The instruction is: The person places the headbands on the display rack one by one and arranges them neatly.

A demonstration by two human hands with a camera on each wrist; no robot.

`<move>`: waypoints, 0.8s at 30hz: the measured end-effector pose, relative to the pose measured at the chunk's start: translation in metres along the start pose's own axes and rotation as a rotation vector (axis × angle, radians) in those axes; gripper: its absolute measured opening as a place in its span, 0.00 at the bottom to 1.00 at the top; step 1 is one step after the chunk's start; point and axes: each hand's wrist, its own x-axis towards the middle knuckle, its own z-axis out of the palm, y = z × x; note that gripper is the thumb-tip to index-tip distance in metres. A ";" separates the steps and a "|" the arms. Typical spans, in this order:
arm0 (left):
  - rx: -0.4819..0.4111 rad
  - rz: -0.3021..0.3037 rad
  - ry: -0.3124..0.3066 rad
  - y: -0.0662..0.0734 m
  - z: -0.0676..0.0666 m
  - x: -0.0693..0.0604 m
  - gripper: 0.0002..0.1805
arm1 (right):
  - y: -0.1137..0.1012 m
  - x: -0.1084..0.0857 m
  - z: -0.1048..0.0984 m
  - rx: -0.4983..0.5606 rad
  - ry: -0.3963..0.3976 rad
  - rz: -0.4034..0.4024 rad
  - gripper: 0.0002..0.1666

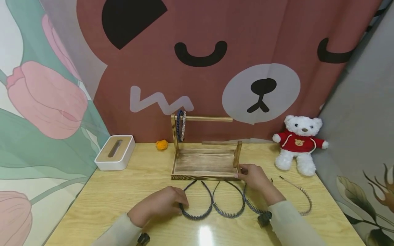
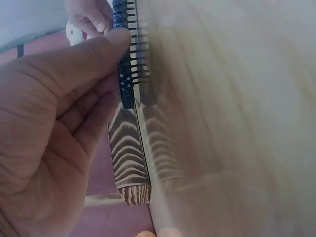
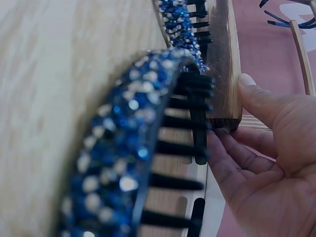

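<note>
In the head view, a wooden rack (image 1: pixel 205 177) with a tray base and upright posts stands mid-table. A dark blue headband (image 1: pixel 179 128) and a silvery one (image 1: pixel 184 126) hang on its upper rod (image 1: pixel 209 119). My left hand (image 1: pixel 163 204) pinches the side of the leftmost dark toothed headband (image 1: pixel 200 217) on the table; the left wrist view shows the thumb on its glittery blue band (image 2: pixel 124 74). At the rack's front right corner, my right hand (image 1: pixel 255 177) grips the tray's edge. Blue stones cover the headband (image 3: pixel 118 133) close to the right wrist camera.
Another dark headband (image 1: pixel 229 215) lies between the hands, a third (image 1: pixel 253 206) partly behind the right arm, and a pinkish one (image 1: pixel 309 201) farther right. A white box (image 1: pixel 118 165), an orange lump (image 1: pixel 161 145) and a white teddy bear (image 1: pixel 298 143) stand along the back.
</note>
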 end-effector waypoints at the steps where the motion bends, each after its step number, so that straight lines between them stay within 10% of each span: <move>1: 0.006 0.009 -0.007 0.000 0.000 0.000 0.14 | 0.000 0.000 0.001 0.001 0.000 0.002 0.36; 8: 0.112 0.074 -0.026 -0.001 -0.003 -0.003 0.11 | -0.001 -0.001 0.002 0.020 0.013 -0.007 0.34; 13: 0.032 0.032 -0.010 0.003 -0.028 -0.018 0.12 | -0.002 -0.001 0.002 0.028 0.001 -0.002 0.35; 19: -0.160 -0.080 0.083 -0.001 -0.064 -0.030 0.09 | 0.000 -0.001 -0.001 0.029 0.018 0.018 0.35; 24: -0.479 -0.323 0.198 -0.010 -0.077 -0.037 0.09 | 0.001 -0.001 0.000 0.048 0.011 0.011 0.34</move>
